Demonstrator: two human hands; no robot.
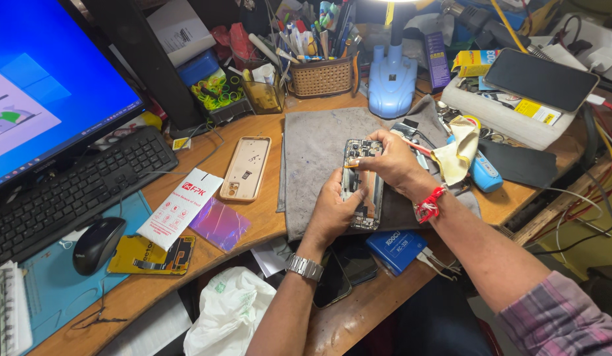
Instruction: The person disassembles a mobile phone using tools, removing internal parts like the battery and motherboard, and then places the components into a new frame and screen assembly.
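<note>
An opened smartphone [360, 153] with its back cover off and circuit boards showing lies lengthwise on a grey cloth mat [316, 148]. My left hand [331, 209], with a metal watch at the wrist, grips the phone's lower left side. My right hand [393, 160], with a red thread at the wrist, rests over the phone's upper right part and pinches a thin orange-tipped tool [351, 164] against the board. A pale yellow cloth [459, 150] lies just right of that hand.
A tan phone case [245, 167] lies left of the mat, with a white packet [181, 207] and purple film [220, 224]. Keyboard [72, 190], mouse [98, 244] and monitor [46, 86] stand left. Behind are a pen basket [321, 77] and blue lamp base [392, 82]. Blue box [396, 248] and dark phones [345, 270] sit near.
</note>
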